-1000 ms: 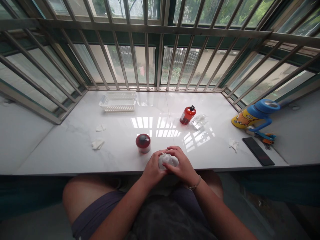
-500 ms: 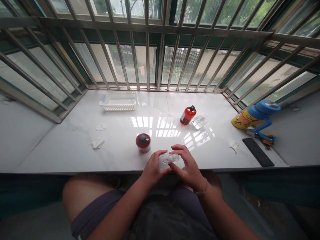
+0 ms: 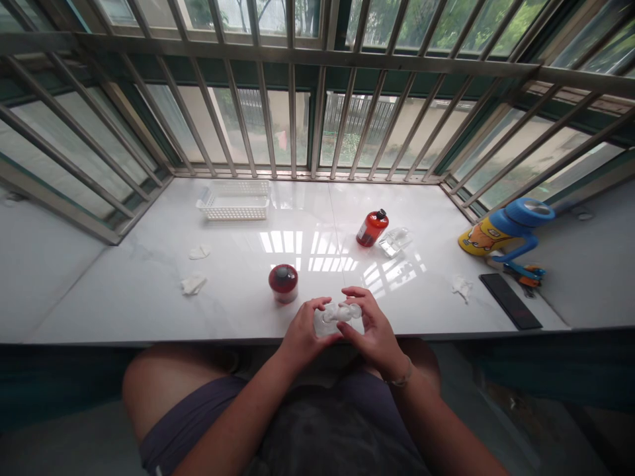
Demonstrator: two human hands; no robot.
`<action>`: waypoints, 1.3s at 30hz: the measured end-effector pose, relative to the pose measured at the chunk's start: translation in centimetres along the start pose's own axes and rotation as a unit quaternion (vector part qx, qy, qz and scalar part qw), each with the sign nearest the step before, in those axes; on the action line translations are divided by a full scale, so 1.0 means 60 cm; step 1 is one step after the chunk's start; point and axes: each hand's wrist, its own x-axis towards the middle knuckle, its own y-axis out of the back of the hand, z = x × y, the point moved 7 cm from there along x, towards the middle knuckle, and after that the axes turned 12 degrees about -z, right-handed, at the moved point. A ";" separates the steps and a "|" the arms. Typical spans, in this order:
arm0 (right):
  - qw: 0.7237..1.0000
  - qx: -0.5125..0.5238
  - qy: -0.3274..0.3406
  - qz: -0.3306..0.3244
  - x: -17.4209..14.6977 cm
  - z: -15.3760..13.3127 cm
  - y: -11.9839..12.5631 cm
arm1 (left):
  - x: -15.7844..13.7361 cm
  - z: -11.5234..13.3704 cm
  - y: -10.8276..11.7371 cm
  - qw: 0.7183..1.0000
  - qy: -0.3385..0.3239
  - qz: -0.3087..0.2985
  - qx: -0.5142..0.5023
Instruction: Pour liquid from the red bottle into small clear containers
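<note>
My left hand point(image 3: 301, 334) is closed around a small clear bottle point(image 3: 325, 324) at the table's front edge. Between the thumb and fingers of my right hand point(image 3: 371, 329) is a small whitish piece point(image 3: 348, 311), held at the bottle's top. Whether it is a stopper or a twist of tissue, I cannot tell. Just to the left and farther back stands a dark red bottle point(image 3: 283, 283) with a black cap. Another red bottle point(image 3: 372, 228) stands farther off, beside a clear glass-like object point(image 3: 395, 242).
A white perforated basket point(image 3: 235, 210) sits near the window bars. Crumpled white tissues point(image 3: 193, 284) lie at left, and another tissue point(image 3: 462, 288) at right. A black phone point(image 3: 510, 301), keys point(image 3: 530, 275) and a yellow-and-blue flask point(image 3: 501, 228) are on the right side.
The whitish piece in my right hand has shifted slightly right and turned a little over the clear bottle. My right fingers have moved slightly right with it.
</note>
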 end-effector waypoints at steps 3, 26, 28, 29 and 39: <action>1.000 -0.011 0.003 0.009 0.000 -0.006 0.001 | -0.001 0.000 0.001 1.000 0.003 0.004 0.015; 0.764 -0.394 -0.347 0.374 -0.163 0.186 0.387 | 0.000 -0.007 0.002 1.000 0.022 -0.005 0.015; 0.742 -0.408 -0.382 0.370 -0.187 0.204 0.413 | 0.000 -0.007 0.003 1.000 0.023 -0.003 0.017; 0.735 -0.412 -0.393 0.368 -0.197 0.211 0.422 | -0.001 -0.007 0.003 1.000 0.022 -0.003 0.019; 0.728 -0.428 -0.472 0.254 -0.219 0.271 0.456 | 0.001 -0.007 0.004 0.999 0.018 -0.004 0.028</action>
